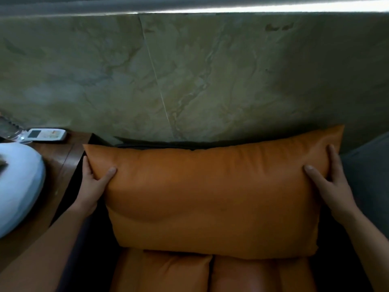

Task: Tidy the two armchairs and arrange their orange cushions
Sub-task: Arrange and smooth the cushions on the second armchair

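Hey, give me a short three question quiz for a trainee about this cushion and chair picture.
1. True or false: the left hand and the right hand each hold one end of the large orange leather cushion.
2. The white remote control lies on: A) the brown wooden side table; B) the cushion; C) the floor.
3. Which hand is nearer the side table?
Key: 1 true; 2 A; 3 left.

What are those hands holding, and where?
The orange cushion, gripped near its upper corners: left hand at the left side, right hand at the right.
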The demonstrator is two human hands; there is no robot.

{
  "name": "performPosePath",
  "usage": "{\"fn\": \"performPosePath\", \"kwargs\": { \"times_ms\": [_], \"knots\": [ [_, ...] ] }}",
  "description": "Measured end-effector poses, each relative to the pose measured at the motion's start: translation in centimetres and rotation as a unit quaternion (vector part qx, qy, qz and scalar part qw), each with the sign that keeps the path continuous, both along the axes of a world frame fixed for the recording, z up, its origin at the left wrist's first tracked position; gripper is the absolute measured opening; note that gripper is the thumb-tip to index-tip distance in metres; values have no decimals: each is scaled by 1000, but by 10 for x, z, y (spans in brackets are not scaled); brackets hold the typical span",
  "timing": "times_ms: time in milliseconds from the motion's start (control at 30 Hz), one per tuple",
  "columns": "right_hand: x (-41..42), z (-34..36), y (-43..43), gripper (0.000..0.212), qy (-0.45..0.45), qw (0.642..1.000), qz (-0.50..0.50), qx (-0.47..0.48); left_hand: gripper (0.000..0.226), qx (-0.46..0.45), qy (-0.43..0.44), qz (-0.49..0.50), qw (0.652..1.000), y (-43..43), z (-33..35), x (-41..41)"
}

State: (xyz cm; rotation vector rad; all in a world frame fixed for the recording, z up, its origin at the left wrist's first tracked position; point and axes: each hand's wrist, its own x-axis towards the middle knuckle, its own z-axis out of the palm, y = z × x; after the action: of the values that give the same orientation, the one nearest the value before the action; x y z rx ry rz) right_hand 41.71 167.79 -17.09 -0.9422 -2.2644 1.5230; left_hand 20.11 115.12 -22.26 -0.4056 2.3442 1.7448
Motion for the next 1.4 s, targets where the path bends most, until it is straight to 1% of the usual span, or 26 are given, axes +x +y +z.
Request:
{"fn": "performPosePath", "kwargs": {
  "times_ms": [100, 233, 367, 433, 500, 633, 700, 800, 900, 1033, 1133, 1200, 1267, 1367, 1400],
  "knots": [
    [-1, 2, 0, 74, 14, 1000, -19, -1, 83, 3, 17, -17, 1000, 6, 3, -2],
    [0, 7, -2, 78, 52, 998, -46, -11, 105, -24, 28, -20, 999, 8, 18, -1],
    [4, 12, 5, 75, 83, 994, -73, -5, 102, -32, 101, -19, 994, 17, 38, 3],
    [10, 11, 7, 72, 92, 991, -92, -2, 102, -24, 119, -25, 992, 22, 41, 5],
    [14, 2, 7, 72, 77, 992, -95, -9, 104, -23, 102, -36, 994, 24, 34, 7],
    [18, -20, 9, 77, -11, 997, -71, -14, 107, -44, 16, -98, 994, 25, 17, 12],
    [17, -28, 16, 77, -37, 998, -59, -7, 108, -60, -17, -117, 991, 24, 15, 11],
    [15, -26, 20, 76, -62, 997, -45, -4, 107, -71, -46, -128, 988, 24, 23, 10],
    [18, -24, 8, 82, -74, 996, -57, 10, 99, -69, -48, -135, 987, 25, 27, 29],
    [48, -30, -49, 78, -55, 993, -98, 25, 93, -38, -28, -171, 984, 15, 19, 96],
    [88, -40, -116, 71, -59, 995, -84, 8, 89, -35, -56, -204, 977, -1, 5, 157],
    [116, -51, -166, 67, -64, 997, -51, -2, 89, -41, -106, -200, 973, -11, -6, 197],
    [142, -67, -215, 64, -69, 997, -2, -34, 90, -55, -154, -178, 970, -25, -22, 235],
    [176, -94, -283, 70, -103, 985, 115, -73, 105, -65, -203, -161, 964, -55, -57, 278],
    [185, -100, -303, 71, -122, 978, 148, -84, 105, -61, -225, -162, 959, -64, -68, 290]
  ]
}}
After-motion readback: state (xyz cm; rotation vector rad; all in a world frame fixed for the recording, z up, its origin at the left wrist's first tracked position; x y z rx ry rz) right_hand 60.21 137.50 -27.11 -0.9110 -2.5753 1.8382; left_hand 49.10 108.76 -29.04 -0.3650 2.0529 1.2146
